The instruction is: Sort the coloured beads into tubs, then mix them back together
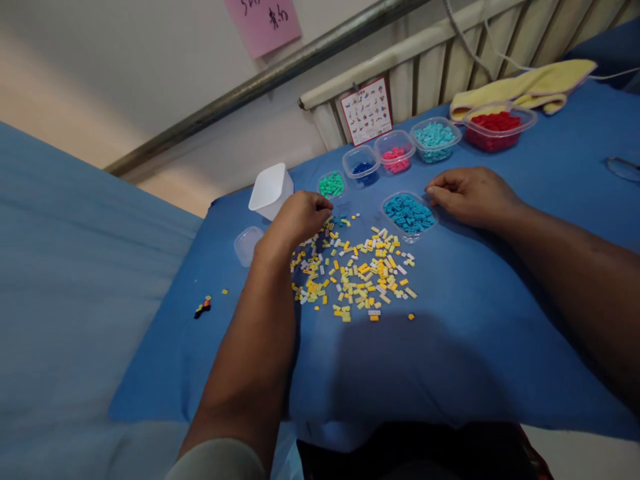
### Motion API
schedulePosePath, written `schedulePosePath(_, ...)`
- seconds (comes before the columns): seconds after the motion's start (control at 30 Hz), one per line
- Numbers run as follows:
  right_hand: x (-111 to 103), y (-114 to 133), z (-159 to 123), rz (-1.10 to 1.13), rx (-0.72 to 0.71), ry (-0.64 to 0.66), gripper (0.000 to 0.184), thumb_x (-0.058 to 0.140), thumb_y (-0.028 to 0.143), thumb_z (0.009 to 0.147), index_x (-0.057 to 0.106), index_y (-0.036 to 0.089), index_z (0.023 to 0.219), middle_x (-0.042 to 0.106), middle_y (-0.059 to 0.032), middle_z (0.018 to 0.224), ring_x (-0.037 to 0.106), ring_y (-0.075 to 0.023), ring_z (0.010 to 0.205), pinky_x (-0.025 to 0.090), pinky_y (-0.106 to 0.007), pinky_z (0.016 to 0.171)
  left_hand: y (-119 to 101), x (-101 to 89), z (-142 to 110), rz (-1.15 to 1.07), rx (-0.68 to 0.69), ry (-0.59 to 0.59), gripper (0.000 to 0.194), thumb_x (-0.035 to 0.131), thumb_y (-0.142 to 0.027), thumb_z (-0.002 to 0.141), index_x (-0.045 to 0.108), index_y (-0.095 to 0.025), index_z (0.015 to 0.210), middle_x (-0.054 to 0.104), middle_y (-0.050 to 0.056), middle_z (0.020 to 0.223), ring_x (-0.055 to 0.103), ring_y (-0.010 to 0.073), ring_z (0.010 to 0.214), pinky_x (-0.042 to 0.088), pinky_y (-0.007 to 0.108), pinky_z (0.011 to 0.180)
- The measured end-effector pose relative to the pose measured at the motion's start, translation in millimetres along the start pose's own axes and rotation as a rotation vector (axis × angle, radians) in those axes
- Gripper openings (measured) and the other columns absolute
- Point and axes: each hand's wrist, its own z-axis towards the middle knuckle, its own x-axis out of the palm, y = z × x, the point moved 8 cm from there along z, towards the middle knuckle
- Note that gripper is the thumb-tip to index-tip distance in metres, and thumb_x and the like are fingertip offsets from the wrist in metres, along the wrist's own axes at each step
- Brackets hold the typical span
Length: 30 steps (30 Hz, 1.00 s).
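My left hand (306, 215) is over the far left edge of a loose spread of yellow, cream and white building bricks (367, 273). Its fingers are curled together, and anything between them is hidden. A few blue bricks (341, 221) lie just to its right, and a small tub of green bricks (331, 185) is beyond it. My right hand (467, 193) rests with bent, closed fingers beside the right rim of a clear tub of blue bricks (409, 213). Whether its fingertips hold a brick cannot be made out.
Clear tubs of dark blue (363, 167), pink (395, 152), turquoise (435, 140) and red bricks (497, 130) line the back. A white container (271, 190) and a clear lid (248, 246) are left. A picture card (367, 111) leans on the radiator; a yellow cloth (525, 87) lies right.
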Motion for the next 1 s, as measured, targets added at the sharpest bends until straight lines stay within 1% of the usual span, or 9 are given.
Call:
schedulePosePath(0.13, -3, 3, -4, 0.009, -0.002, -0.016, 0.022, 0.067, 0.037, 0.102, 0.084, 0.023, 0.103, 0.085, -0.0067, 0.096, 0.073, -0.0249, 0.085, 0.050, -0.038, 0.078, -7, 16.6, -4, 0.137, 0.027, 0.048, 0.028, 0.066, -0.024, 0.096, 0.090, -0.021, 0.110, 0.087, 0.010, 0.112, 0.077, 0.0281, 0.099, 0.056, 0.037, 0.087)
schedulePosePath(0.23, -4, 6, -5, -0.015, 0.017, -0.012, 0.024, 0.067, 0.036, 0.100, 0.086, 0.021, 0.104, 0.086, -0.0063, 0.095, 0.073, -0.0234, 0.084, 0.048, -0.036, 0.076, -9, 23.5, -3, 0.203, 0.000, 0.072, 0.027, 0.067, -0.023, 0.094, 0.089, -0.023, 0.110, 0.086, 0.010, 0.108, 0.076, 0.0290, 0.097, 0.055, 0.037, 0.083)
schedulePosePath(0.4, -6, 7, -5, -0.042, 0.024, -0.029, 0.027, 0.066, 0.037, 0.098, 0.087, 0.022, 0.104, 0.087, -0.0068, 0.096, 0.073, -0.0229, 0.083, 0.048, -0.036, 0.075, -11, 23.1, -4, 0.193, 0.010, 0.085, 0.025, 0.070, -0.018, 0.089, 0.085, -0.022, 0.108, 0.084, 0.011, 0.107, 0.074, 0.0286, 0.095, 0.054, 0.037, 0.083)
schedulePosePath(0.5, -5, 5, -5, -0.035, 0.016, -0.025, 0.027, 0.066, 0.037, 0.098, 0.087, 0.023, 0.103, 0.086, -0.0064, 0.095, 0.073, -0.0228, 0.083, 0.047, -0.036, 0.074, -14, 20.3, -6, 0.175, 0.037, 0.096, 0.022, 0.070, -0.015, 0.088, 0.084, -0.020, 0.104, 0.083, 0.011, 0.103, 0.072, 0.0273, 0.090, 0.052, 0.037, 0.081)
schedulePosePath(0.6, -4, 3, -5, -0.027, 0.025, -0.015, 0.027, 0.066, 0.037, 0.099, 0.087, 0.022, 0.106, 0.086, -0.0065, 0.096, 0.074, -0.0227, 0.085, 0.048, -0.036, 0.075, -19, 19.6, -7, 0.128, 0.073, 0.105, 0.022, 0.069, -0.014, 0.090, 0.083, -0.020, 0.106, 0.083, 0.009, 0.105, 0.072, 0.0256, 0.089, 0.050, 0.036, 0.079)
schedulePosePath(0.73, -6, 7, -6, -0.026, 0.017, -0.021, 0.026, 0.066, 0.035, 0.099, 0.087, 0.021, 0.104, 0.086, -0.0070, 0.096, 0.073, -0.0222, 0.085, 0.048, -0.035, 0.077, -22, 23.3, -7, 0.094, 0.095, 0.113, 0.025, 0.067, -0.014, 0.092, 0.083, -0.019, 0.112, 0.084, 0.010, 0.108, 0.072, 0.0254, 0.091, 0.051, 0.037, 0.081)
schedulePosePath(0.87, -7, 9, -8, -0.035, 0.032, -0.020, 0.026, 0.066, 0.035, 0.098, 0.087, 0.021, 0.103, 0.085, -0.0073, 0.094, 0.071, -0.0213, 0.080, 0.047, -0.035, 0.075, -20, 29.7, -5, 0.091, 0.088, 0.138, 0.023, 0.067, -0.016, 0.093, 0.084, -0.019, 0.109, 0.084, 0.010, 0.108, 0.072, 0.0244, 0.090, 0.051, 0.036, 0.081)
schedulePosePath(1.0, -6, 8, -8, -0.029, 0.021, -0.026, 0.026, 0.066, 0.034, 0.098, 0.087, 0.021, 0.103, 0.086, -0.0078, 0.095, 0.072, -0.0219, 0.083, 0.048, -0.035, 0.077, -16, 32.2, -3, 0.123, 0.081, 0.132, 0.024, 0.069, -0.014, 0.089, 0.083, -0.019, 0.108, 0.084, 0.010, 0.106, 0.071, 0.0251, 0.089, 0.051, 0.036, 0.078)
